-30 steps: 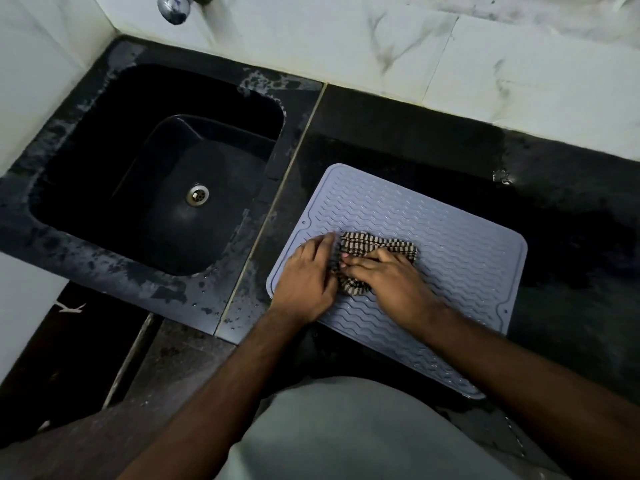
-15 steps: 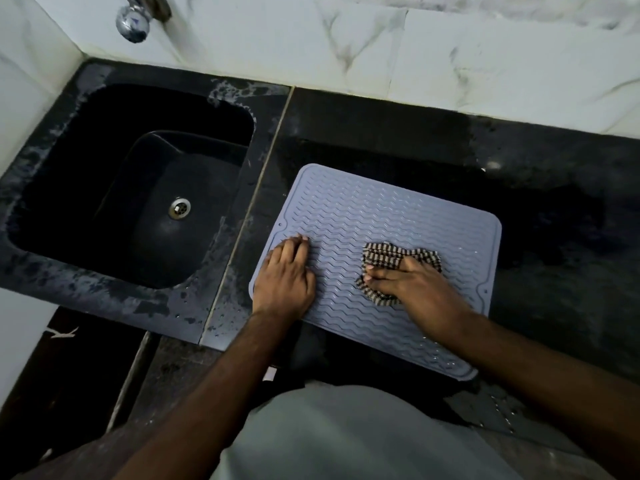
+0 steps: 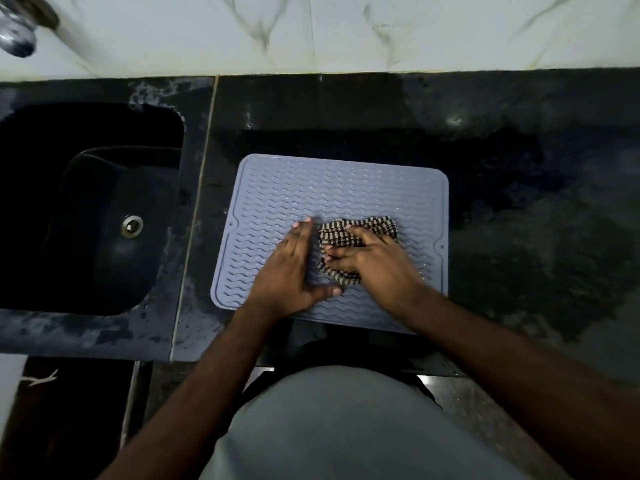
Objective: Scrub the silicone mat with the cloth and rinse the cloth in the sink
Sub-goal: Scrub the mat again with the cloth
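Note:
A grey-blue silicone mat [image 3: 332,181] with wavy ridges lies flat on the black counter [image 3: 519,188], just right of the sink. A bunched black-and-white checked cloth [image 3: 341,233] sits on the mat's middle. My right hand [image 3: 375,268] presses down on the cloth with its fingers curled into it. My left hand [image 3: 291,271] lies flat on the mat right beside the cloth, fingers together, thumb stretched out below the cloth. The cloth's near part is hidden under my right hand.
A black sink [image 3: 86,209] with a metal drain [image 3: 132,226] is set in the counter at the left. A chrome tap [image 3: 17,39] sticks out of the white marble wall [image 3: 346,32] above it. The counter looks wet around the mat.
My right hand has slid the cloth back left toward the mat's middle. My left hand has shifted right from the mat's left edge and now lies against the cloth.

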`<state>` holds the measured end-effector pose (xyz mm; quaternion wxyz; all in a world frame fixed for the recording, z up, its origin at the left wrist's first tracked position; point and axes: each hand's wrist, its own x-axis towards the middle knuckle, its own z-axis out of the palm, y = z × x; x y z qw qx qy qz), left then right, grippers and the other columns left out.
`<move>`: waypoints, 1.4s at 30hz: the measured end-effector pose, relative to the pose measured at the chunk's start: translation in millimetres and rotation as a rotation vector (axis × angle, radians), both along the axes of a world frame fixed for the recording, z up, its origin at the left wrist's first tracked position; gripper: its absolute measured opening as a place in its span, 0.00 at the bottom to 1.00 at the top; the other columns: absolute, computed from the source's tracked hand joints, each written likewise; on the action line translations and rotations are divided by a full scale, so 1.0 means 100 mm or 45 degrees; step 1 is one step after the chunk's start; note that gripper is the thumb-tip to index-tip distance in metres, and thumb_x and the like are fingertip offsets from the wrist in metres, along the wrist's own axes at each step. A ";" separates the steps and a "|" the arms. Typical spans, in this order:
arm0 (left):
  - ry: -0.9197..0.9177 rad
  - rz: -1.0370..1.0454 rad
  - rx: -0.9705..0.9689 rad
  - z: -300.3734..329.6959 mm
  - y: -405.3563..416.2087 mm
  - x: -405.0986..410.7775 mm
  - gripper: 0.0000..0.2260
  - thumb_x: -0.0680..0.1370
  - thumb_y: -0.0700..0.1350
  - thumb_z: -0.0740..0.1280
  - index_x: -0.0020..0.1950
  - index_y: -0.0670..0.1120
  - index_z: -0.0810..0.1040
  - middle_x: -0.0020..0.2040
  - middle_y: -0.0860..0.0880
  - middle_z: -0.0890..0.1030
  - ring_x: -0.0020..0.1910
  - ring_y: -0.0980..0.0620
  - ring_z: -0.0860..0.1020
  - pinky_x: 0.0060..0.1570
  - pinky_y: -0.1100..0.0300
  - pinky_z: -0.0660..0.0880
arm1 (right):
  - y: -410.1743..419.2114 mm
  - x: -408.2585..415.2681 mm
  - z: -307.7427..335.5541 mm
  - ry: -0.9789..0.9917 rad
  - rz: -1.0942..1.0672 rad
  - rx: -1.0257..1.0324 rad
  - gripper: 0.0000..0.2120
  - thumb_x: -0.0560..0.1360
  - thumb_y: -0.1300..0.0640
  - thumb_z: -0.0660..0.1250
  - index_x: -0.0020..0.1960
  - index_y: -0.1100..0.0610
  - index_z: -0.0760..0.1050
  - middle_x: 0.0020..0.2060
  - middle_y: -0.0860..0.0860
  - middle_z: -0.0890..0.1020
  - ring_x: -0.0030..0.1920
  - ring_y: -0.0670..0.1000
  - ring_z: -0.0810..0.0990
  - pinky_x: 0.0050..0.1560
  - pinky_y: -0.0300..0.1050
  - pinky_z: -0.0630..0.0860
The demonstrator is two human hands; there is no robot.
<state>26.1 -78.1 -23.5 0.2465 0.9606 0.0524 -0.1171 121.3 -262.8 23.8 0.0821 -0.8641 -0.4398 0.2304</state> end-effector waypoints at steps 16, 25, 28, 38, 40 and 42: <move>-0.035 0.225 0.197 0.06 -0.29 0.15 0.50 0.66 0.82 0.58 0.79 0.52 0.62 0.82 0.42 0.56 0.81 0.38 0.51 0.79 0.43 0.54 | -0.77 0.14 -0.09 0.090 -0.221 -0.076 0.27 0.80 0.60 0.56 0.72 0.33 0.68 0.74 0.32 0.65 0.79 0.47 0.55 0.76 0.50 0.49; 0.090 0.229 0.292 0.10 -0.38 0.21 0.56 0.63 0.83 0.60 0.80 0.49 0.57 0.81 0.38 0.54 0.81 0.38 0.50 0.78 0.41 0.55 | -1.04 0.00 -0.08 0.110 -0.408 -0.185 0.25 0.82 0.54 0.50 0.74 0.32 0.63 0.75 0.33 0.63 0.79 0.48 0.56 0.75 0.51 0.52; 0.063 0.207 0.337 0.10 -0.42 0.18 0.56 0.65 0.83 0.58 0.81 0.47 0.57 0.81 0.37 0.55 0.81 0.37 0.51 0.78 0.41 0.55 | -0.98 -0.08 0.09 0.113 -0.457 -0.246 0.26 0.82 0.58 0.57 0.77 0.38 0.63 0.77 0.38 0.64 0.77 0.53 0.63 0.73 0.55 0.62; -0.006 0.119 -0.081 0.18 -0.29 0.09 0.43 0.74 0.72 0.57 0.82 0.48 0.57 0.82 0.42 0.54 0.82 0.43 0.51 0.78 0.42 0.56 | -0.51 -0.32 0.65 0.426 -0.899 0.010 0.30 0.74 0.67 0.61 0.73 0.47 0.71 0.66 0.54 0.79 0.65 0.56 0.77 0.66 0.49 0.74; -0.083 0.131 -0.233 0.20 -0.17 0.01 0.37 0.78 0.66 0.60 0.81 0.47 0.60 0.82 0.45 0.58 0.80 0.47 0.57 0.77 0.46 0.60 | -0.34 -0.37 0.66 0.519 -1.001 0.113 0.31 0.74 0.68 0.62 0.73 0.47 0.71 0.65 0.52 0.79 0.64 0.53 0.77 0.65 0.45 0.74; -0.159 0.180 -0.269 0.22 -0.03 -0.07 0.31 0.81 0.59 0.64 0.79 0.45 0.65 0.79 0.46 0.64 0.77 0.48 0.64 0.75 0.49 0.64 | -0.17 -0.42 0.65 0.636 -1.122 0.244 0.30 0.74 0.67 0.62 0.73 0.46 0.72 0.62 0.49 0.81 0.60 0.50 0.79 0.63 0.45 0.75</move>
